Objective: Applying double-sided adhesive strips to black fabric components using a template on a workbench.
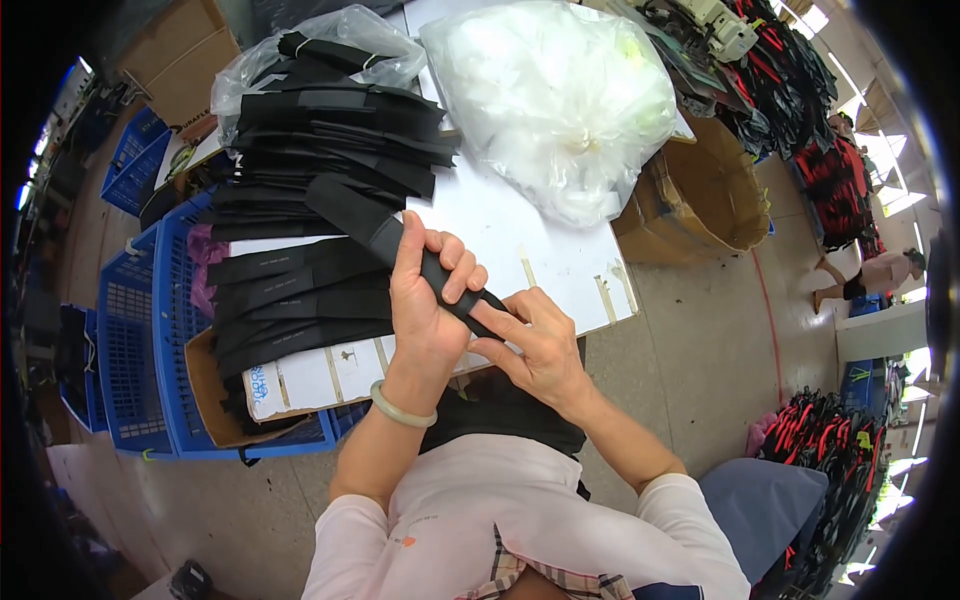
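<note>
A black fabric strip (350, 212) slants across the near part of the table, its far end over the piled strips. My left hand (420, 290) is wrapped round its middle, thumb lying along the top. At the strip's near end, my right hand (535, 345) pinches the black fabric between thumb and fingers, close beside the left. Just left of my hands lie several flat black strips (290, 295) with small pale print. Beyond them stands a larger stack of folded black pieces (330, 140), partly inside a clear plastic bag (390, 50).
A big bag of white material (560, 100) sits at the table's far right. Blue crates (135, 340) and a cardboard box (205, 385) stand left of the white table (500, 215). An open carton (715, 190) is at right. Another person (880, 275) is far right, near hanging black-and-red items.
</note>
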`<action>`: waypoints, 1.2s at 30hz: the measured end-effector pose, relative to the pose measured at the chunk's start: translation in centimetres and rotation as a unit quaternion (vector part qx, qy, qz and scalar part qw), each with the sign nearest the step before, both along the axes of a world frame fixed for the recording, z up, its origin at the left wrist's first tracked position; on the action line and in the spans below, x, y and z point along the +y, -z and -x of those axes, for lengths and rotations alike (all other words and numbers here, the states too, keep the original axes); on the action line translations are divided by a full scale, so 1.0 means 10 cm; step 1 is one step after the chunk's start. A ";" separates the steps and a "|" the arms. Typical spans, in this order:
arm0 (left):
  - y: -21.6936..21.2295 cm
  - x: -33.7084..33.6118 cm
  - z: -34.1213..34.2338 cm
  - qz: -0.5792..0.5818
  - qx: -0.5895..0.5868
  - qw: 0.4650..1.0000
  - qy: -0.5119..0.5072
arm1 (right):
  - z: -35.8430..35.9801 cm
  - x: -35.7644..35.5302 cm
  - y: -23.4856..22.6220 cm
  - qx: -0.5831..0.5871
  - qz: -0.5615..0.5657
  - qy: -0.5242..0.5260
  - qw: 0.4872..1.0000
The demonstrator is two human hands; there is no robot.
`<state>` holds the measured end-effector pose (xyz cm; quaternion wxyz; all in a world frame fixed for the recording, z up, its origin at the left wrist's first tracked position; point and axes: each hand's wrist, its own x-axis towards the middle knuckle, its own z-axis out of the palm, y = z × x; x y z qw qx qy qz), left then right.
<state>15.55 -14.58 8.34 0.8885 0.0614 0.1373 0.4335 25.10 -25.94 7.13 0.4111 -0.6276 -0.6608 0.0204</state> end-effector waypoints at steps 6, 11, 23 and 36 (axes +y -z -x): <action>-0.02 -0.12 -0.03 -0.124 0.025 0.992 0.002 | -0.05 -0.07 0.11 0.012 -0.026 -0.018 0.999; -0.03 -0.39 -0.13 -0.296 0.059 0.953 -0.039 | 0.01 -0.27 0.24 0.574 -0.008 -0.064 0.817; 0.13 -0.73 -0.28 -0.558 0.155 0.815 0.020 | -0.26 -0.39 0.51 0.721 -0.030 -0.042 0.691; 0.12 -0.52 -0.34 -0.369 0.256 0.893 0.023 | -0.27 -0.47 0.42 0.619 0.026 -0.037 0.784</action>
